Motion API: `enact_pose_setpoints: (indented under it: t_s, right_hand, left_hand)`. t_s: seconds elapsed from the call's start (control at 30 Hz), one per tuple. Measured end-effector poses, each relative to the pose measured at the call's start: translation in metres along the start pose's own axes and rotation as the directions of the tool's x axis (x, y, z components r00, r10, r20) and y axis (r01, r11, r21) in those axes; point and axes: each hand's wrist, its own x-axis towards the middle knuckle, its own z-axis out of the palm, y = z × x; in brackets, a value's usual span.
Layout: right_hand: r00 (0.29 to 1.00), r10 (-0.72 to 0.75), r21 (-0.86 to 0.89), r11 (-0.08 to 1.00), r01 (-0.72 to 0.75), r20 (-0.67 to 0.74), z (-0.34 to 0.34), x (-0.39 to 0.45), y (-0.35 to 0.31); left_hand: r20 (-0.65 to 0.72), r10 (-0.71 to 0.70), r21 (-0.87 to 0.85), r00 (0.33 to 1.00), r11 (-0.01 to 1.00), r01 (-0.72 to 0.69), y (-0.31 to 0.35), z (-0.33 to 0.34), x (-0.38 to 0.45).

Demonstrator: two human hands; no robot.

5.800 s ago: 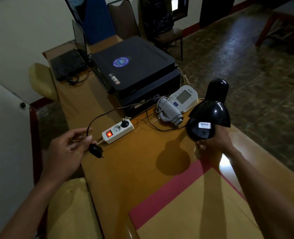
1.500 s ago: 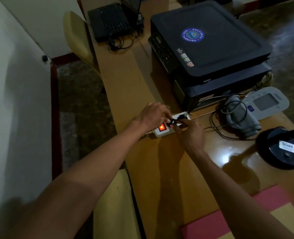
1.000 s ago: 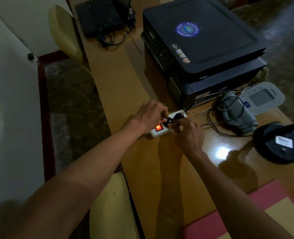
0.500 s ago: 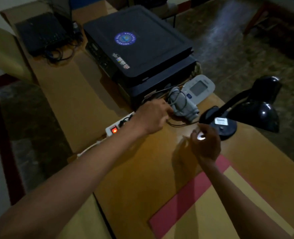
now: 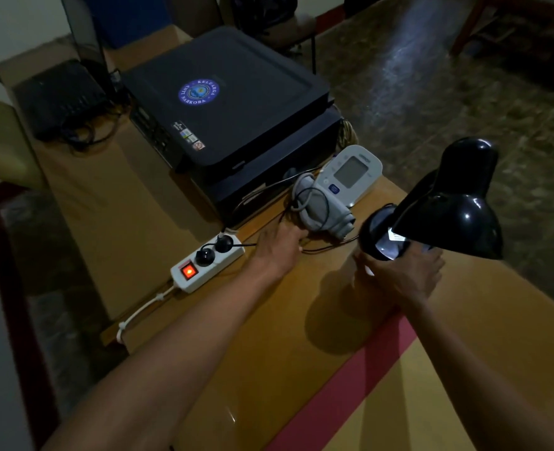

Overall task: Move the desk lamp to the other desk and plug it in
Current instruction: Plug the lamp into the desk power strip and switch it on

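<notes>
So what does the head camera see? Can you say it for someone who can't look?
A right hand holds the base of a black lamp over a wooden desk, while the left hand reaches for cords beside a grey cuff. A white power strip with a glowing red switch holds two black plugs, in front of a black printer.

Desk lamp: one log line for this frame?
desk lamp: tilted | right hand: on base | left hand: at cord | power strip: on, two plugs in

Place: my office, dim.
Shows it: printer [image 5: 227,102] mid-frame, laptop [image 5: 64,96] upper left, power strip [image 5: 207,262], chair [image 5: 269,14] at top.
</notes>
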Motion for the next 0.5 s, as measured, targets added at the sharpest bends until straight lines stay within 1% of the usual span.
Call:
enact_pose_setpoints:
  t_s: [0.03, 0.1, 0.13, 0.2, 0.23, 0.3, 0.33, 0.37, 0.43, 0.47, 0.5]
  right_hand:
    - [1.000, -0.018, 0.009, 1.000, 0.018, -0.006, -0.001, 0.001, 0.000]
    - [0.998, -0.062, 0.042, 0.997, 0.063, -0.029, -0.006, 0.001, -0.001]
    - [0.994, -0.091, 0.061, 0.994, 0.094, -0.057, -0.009, 0.001, -0.002]
    - [0.981, -0.150, 0.112, 0.980, 0.164, -0.123, -0.009, 0.001, -0.002]
    - [0.985, -0.150, 0.152, 0.975, 0.162, -0.090, -0.008, 0.003, -0.001]
    - [0.990, -0.093, 0.203, 0.977, 0.069, 0.111, -0.009, 0.011, -0.001]
    - [0.985, -0.071, 0.202, 0.979, 0.038, 0.158, -0.008, 0.016, 0.001]
    - [0.985, -0.064, 0.199, 0.980, 0.030, 0.162, -0.009, 0.019, 0.002]
    - [0.986, -0.065, 0.205, 0.978, 0.033, 0.152, -0.013, 0.021, 0.005]
    - [0.984, -0.072, 0.217, 0.976, 0.035, 0.165, -0.014, 0.020, 0.007]
    - [0.978, -0.073, 0.230, 0.973, 0.026, 0.196, -0.015, 0.018, 0.010]
  left_hand:
    - [-0.006, 0.002, 0.096, 1.000, 0.995, -0.002, -0.004, 0.002, -0.003]
    - [-0.016, -0.027, 0.305, 0.999, 0.952, 0.031, -0.009, 0.001, -0.009]
    - [-0.001, -0.042, 0.385, 0.999, 0.922, 0.039, -0.009, -0.001, -0.012]
    - [0.036, -0.050, 0.490, 0.998, 0.871, 0.026, -0.007, -0.001, -0.016]
    - [0.062, -0.048, 0.536, 0.997, 0.844, 0.007, -0.006, 0.000, -0.018]
    - [0.088, -0.048, 0.618, 0.995, 0.786, -0.017, -0.002, 0.004, -0.023]
    - [0.075, -0.043, 0.632, 0.996, 0.775, -0.014, 0.001, 0.004, -0.025]
    - [0.042, -0.037, 0.618, 0.998, 0.786, 0.003, 0.005, 0.004, -0.026]
    - [-0.067, -0.005, 0.544, 0.998, 0.838, 0.041, 0.017, 0.003, -0.026]
    - [-0.119, 0.046, 0.477, 0.992, 0.879, 0.016, 0.024, 0.004, -0.025]
    - [-0.154, 0.124, 0.393, 0.980, 0.918, -0.054, 0.033, 0.005, -0.022]
